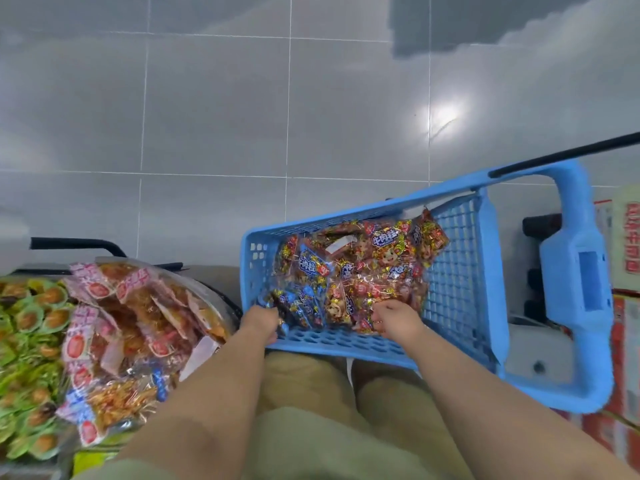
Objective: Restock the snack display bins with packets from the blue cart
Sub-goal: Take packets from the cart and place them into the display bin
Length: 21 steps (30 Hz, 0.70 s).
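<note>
Khaki trousers point(304, 427) fill the bottom of the view, and two bare forearms reach forward over them into the blue cart point(460, 289). Its basket lies with its long axis running left to right, tilted a little up toward the right, and the handle end points right, where a black bar point(561, 155) crosses above the rim. Shiny red, gold and blue packets point(360, 271) are heaped in the left part of the basket, while the right part shows bare mesh floor. At the near left corner, the left hand point(261, 322) dips among the packets just inside the rim; its fingers are hidden, so I cannot tell whether it grips anything. Beside it, the right hand point(394, 318) has its fingers curled down onto packets at the near edge of the heap, clutching them. To the left of the cart, a clear bin point(214, 296) holds pink and orange packets, and next to that lies a mass of green packets point(27, 341). Red and white boxes point(623, 244) stand at the far right on the grey tiled floor point(214, 116).
</note>
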Each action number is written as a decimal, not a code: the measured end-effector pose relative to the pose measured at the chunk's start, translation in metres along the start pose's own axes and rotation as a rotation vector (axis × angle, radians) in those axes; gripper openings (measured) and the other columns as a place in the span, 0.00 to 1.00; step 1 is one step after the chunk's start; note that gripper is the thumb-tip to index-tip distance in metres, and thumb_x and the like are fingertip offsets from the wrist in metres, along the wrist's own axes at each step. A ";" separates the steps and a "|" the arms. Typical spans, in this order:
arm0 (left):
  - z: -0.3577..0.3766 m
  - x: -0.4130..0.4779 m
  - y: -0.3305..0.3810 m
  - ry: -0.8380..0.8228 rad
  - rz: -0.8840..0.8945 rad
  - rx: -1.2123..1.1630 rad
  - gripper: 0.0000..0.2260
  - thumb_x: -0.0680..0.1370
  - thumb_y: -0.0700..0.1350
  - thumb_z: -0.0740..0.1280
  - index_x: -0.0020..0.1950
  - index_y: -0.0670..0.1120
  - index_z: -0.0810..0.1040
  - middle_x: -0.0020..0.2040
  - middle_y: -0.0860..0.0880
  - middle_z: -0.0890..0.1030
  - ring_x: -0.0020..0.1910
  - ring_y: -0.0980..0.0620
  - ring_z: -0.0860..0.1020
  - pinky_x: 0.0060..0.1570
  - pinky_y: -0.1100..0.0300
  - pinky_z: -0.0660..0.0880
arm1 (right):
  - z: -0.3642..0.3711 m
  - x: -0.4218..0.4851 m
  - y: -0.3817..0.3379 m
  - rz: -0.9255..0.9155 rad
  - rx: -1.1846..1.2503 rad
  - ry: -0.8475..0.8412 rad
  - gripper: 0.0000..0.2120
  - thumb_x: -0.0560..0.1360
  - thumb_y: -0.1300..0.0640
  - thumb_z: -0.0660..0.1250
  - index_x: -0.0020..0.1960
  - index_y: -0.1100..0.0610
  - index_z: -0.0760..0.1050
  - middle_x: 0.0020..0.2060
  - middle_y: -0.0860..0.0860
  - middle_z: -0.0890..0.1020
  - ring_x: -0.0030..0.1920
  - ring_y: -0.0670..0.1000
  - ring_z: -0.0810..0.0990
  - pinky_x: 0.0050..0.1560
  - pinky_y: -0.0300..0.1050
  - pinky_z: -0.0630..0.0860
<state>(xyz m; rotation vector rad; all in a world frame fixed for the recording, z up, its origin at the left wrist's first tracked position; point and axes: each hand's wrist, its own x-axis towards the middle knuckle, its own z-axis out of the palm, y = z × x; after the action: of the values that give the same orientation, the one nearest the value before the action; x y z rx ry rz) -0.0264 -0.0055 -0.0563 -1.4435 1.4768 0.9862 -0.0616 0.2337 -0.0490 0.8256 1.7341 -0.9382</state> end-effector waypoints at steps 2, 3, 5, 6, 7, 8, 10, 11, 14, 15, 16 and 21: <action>-0.001 0.003 -0.001 0.004 -0.007 -0.035 0.14 0.81 0.39 0.59 0.64 0.33 0.70 0.57 0.30 0.77 0.54 0.35 0.79 0.54 0.47 0.78 | 0.001 -0.001 0.002 -0.012 -0.030 -0.001 0.08 0.79 0.55 0.59 0.46 0.55 0.75 0.40 0.51 0.78 0.43 0.51 0.77 0.52 0.52 0.77; -0.001 0.003 -0.001 0.034 0.007 -0.018 0.15 0.81 0.38 0.58 0.65 0.33 0.71 0.60 0.32 0.76 0.55 0.37 0.79 0.53 0.48 0.78 | 0.000 -0.001 0.003 -0.016 -0.039 -0.003 0.09 0.79 0.56 0.59 0.50 0.58 0.76 0.40 0.52 0.78 0.42 0.51 0.77 0.49 0.51 0.77; -0.006 0.000 0.002 0.143 0.081 0.011 0.13 0.81 0.39 0.58 0.61 0.34 0.74 0.59 0.36 0.78 0.55 0.40 0.78 0.52 0.51 0.76 | 0.001 -0.002 0.000 -0.028 -0.087 0.001 0.13 0.79 0.56 0.58 0.55 0.64 0.76 0.41 0.54 0.76 0.42 0.52 0.74 0.43 0.49 0.73; -0.007 -0.004 0.002 0.167 0.118 -0.019 0.12 0.81 0.39 0.57 0.56 0.34 0.76 0.55 0.37 0.78 0.53 0.40 0.77 0.50 0.52 0.74 | 0.001 -0.003 -0.003 -0.041 -0.145 0.000 0.14 0.79 0.56 0.57 0.57 0.63 0.76 0.41 0.55 0.77 0.42 0.52 0.74 0.43 0.50 0.73; -0.008 -0.010 0.004 0.187 0.178 -0.047 0.11 0.81 0.40 0.57 0.49 0.35 0.75 0.48 0.37 0.78 0.48 0.40 0.76 0.44 0.54 0.72 | 0.002 -0.004 -0.007 -0.065 -0.213 -0.007 0.14 0.79 0.55 0.58 0.58 0.60 0.76 0.43 0.54 0.77 0.43 0.52 0.75 0.44 0.49 0.74; -0.008 -0.016 0.004 0.192 0.254 -0.006 0.12 0.81 0.41 0.57 0.41 0.38 0.72 0.41 0.39 0.75 0.41 0.42 0.74 0.38 0.55 0.68 | 0.005 -0.006 -0.011 -0.100 -0.269 -0.021 0.14 0.79 0.55 0.59 0.60 0.58 0.75 0.45 0.53 0.78 0.44 0.52 0.76 0.45 0.47 0.74; -0.006 -0.022 0.005 0.196 0.352 0.077 0.16 0.80 0.43 0.57 0.32 0.43 0.63 0.32 0.44 0.68 0.33 0.46 0.65 0.31 0.55 0.59 | 0.012 -0.011 -0.020 -0.211 -0.349 -0.094 0.22 0.76 0.53 0.67 0.68 0.54 0.68 0.54 0.52 0.77 0.51 0.51 0.76 0.51 0.45 0.74; -0.005 -0.026 0.009 0.170 0.375 0.044 0.16 0.80 0.43 0.57 0.32 0.43 0.62 0.30 0.45 0.65 0.31 0.48 0.63 0.31 0.55 0.57 | 0.016 -0.013 -0.023 -0.311 -0.415 -0.139 0.30 0.73 0.52 0.71 0.72 0.52 0.64 0.61 0.52 0.74 0.58 0.52 0.74 0.58 0.46 0.73; -0.006 -0.042 0.026 0.065 0.341 -0.188 0.15 0.79 0.44 0.58 0.35 0.40 0.71 0.34 0.45 0.69 0.35 0.47 0.68 0.39 0.55 0.71 | 0.031 -0.018 -0.030 -0.600 -0.642 -0.219 0.45 0.67 0.47 0.76 0.76 0.46 0.55 0.73 0.48 0.62 0.72 0.51 0.59 0.72 0.49 0.59; -0.005 -0.045 0.031 0.001 0.309 -0.286 0.14 0.79 0.43 0.59 0.35 0.40 0.72 0.38 0.44 0.73 0.39 0.46 0.73 0.45 0.52 0.76 | 0.034 -0.018 -0.032 -0.648 -0.617 -0.198 0.43 0.67 0.47 0.76 0.75 0.46 0.56 0.72 0.48 0.63 0.72 0.50 0.59 0.72 0.48 0.59; -0.005 -0.048 0.035 -0.064 0.287 -0.364 0.13 0.79 0.42 0.59 0.35 0.40 0.72 0.41 0.43 0.77 0.44 0.45 0.77 0.49 0.50 0.78 | 0.037 -0.017 -0.033 -0.680 -0.554 -0.151 0.40 0.68 0.48 0.75 0.74 0.48 0.59 0.70 0.48 0.66 0.70 0.50 0.62 0.70 0.46 0.61; -0.003 -0.055 0.052 -0.310 0.297 -0.335 0.10 0.77 0.38 0.60 0.36 0.40 0.74 0.51 0.40 0.82 0.51 0.46 0.82 0.51 0.51 0.80 | 0.034 -0.013 -0.039 -0.741 -0.412 0.087 0.21 0.74 0.58 0.70 0.65 0.52 0.71 0.53 0.50 0.78 0.52 0.48 0.74 0.54 0.43 0.73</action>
<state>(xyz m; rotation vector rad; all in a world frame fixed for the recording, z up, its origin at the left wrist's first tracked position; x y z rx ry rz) -0.0788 0.0127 -0.0048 -1.2395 1.3607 1.6264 -0.0763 0.1838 -0.0364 -0.0708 2.2580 -0.9558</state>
